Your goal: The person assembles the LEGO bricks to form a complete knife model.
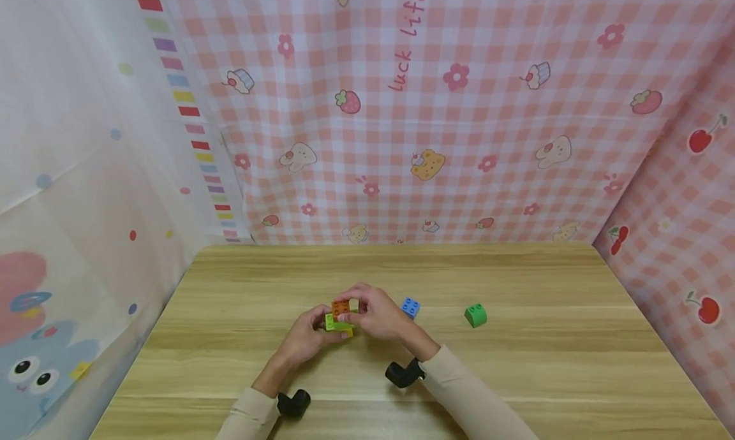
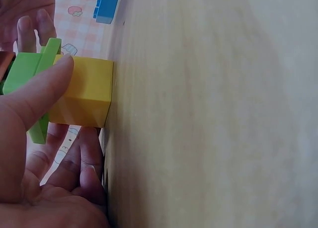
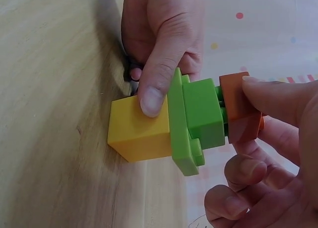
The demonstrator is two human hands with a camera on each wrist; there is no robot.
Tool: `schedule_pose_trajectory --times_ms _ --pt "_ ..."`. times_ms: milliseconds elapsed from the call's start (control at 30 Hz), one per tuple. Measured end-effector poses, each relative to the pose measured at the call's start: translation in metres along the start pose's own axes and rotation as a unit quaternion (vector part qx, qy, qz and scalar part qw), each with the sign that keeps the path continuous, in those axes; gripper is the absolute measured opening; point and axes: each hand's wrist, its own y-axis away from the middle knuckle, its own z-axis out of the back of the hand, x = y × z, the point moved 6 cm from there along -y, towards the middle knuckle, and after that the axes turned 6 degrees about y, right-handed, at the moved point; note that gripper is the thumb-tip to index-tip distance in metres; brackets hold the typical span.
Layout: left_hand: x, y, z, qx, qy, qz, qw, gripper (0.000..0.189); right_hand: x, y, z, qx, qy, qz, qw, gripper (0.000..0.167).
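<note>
My left hand [image 1: 306,335] grips a yellow block [image 3: 139,129] at the base of a small stack, thumb on its side. On the yellow block sits a flat lime-green plate [image 3: 180,123] that juts out past it, and above that a green block [image 3: 203,114]. My right hand [image 1: 376,312] pinches an orange-brown brick [image 3: 240,107] between thumb and fingers at the top of the stack. A narrow gap with green studs shows between this brick and the green block. In the left wrist view the yellow block [image 2: 84,91] stands close against the table.
On the wooden table [image 1: 545,376], a blue brick [image 1: 410,307] lies just right of my right hand. Farther right is a green brick [image 1: 476,315] with a rounded side. A pink checked cloth [image 1: 402,191] hangs behind the table, with printed cloths at both sides.
</note>
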Motion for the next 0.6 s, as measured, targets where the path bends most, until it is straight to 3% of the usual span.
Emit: schedule_pose_trajectory --times_ms 600 --pt "0.0014 -0.0002 0.0014 -0.003 -0.006 -0.005 1.0 0.031 0.0008 0.001 -0.0025 0.007 -0.004 0.005 1.0 0.032"
